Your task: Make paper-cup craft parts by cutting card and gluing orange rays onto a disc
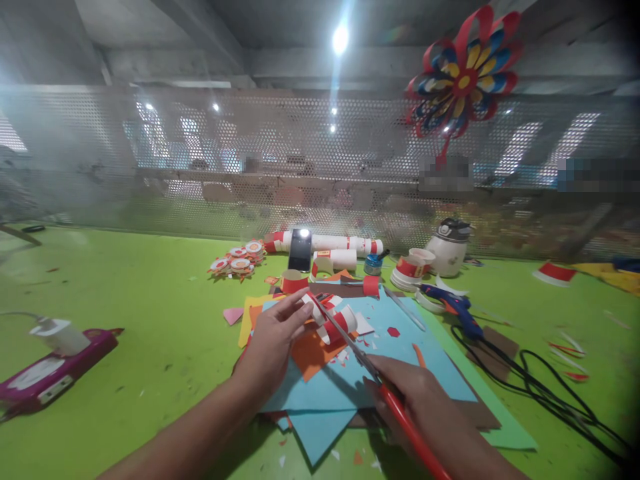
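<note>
My left hand (pixel 273 340) pinches a small red-and-white paper piece (pixel 313 308) above the stacked sheets. Red-handled scissors (pixel 357 350) are in my right hand (pixel 417 393), their blades pointing up and left to the paper piece. Whether the blades are cutting into it I cannot tell. Just beneath lies a red-and-white paper cup piece (pixel 343 325), partly behind the blades. An orange sheet (pixel 313 353) and tiny paper scraps rest on the light blue sheet (pixel 395 347).
A blue glue gun (pixel 457 307) with a black cable lies at right. Behind the sheets are a phone (pixel 300 250), a blue jar (pixel 373 264), paper cups (pixel 407 272) and a white kettle-like jug (pixel 449 248). Paper flowers (pixel 237 260) and a purple power strip (pixel 55 373) are at left.
</note>
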Demonstrator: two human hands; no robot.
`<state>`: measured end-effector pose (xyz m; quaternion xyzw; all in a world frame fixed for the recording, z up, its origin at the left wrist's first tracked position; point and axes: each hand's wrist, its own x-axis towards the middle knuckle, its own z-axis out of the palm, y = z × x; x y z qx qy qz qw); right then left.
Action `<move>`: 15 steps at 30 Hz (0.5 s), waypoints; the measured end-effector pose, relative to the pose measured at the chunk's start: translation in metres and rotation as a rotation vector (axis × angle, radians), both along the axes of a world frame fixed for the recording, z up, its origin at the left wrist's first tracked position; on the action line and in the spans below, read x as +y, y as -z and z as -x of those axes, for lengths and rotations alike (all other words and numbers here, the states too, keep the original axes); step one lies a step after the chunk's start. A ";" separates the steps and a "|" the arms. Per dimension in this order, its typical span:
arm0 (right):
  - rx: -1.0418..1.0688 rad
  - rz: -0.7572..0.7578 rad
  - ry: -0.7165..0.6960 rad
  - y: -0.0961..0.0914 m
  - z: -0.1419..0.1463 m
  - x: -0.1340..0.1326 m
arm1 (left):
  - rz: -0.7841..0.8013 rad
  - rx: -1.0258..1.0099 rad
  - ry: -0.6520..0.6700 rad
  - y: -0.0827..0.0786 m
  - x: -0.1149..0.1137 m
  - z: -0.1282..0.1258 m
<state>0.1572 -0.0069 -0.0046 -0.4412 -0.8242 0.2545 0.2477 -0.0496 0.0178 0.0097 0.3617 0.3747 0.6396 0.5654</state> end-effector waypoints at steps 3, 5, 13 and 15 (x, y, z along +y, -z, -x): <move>-0.007 0.032 -0.007 0.000 0.000 0.001 | 0.003 -0.003 -0.003 0.001 0.000 0.001; 0.005 0.039 -0.013 0.000 0.000 0.001 | 0.002 -0.013 -0.007 0.001 0.000 0.001; -0.005 -0.044 0.010 -0.001 0.002 -0.001 | -0.010 -0.033 -0.019 0.000 0.001 0.001; -0.006 -0.043 0.012 -0.004 0.002 -0.001 | -0.013 -0.029 -0.024 0.000 0.001 0.002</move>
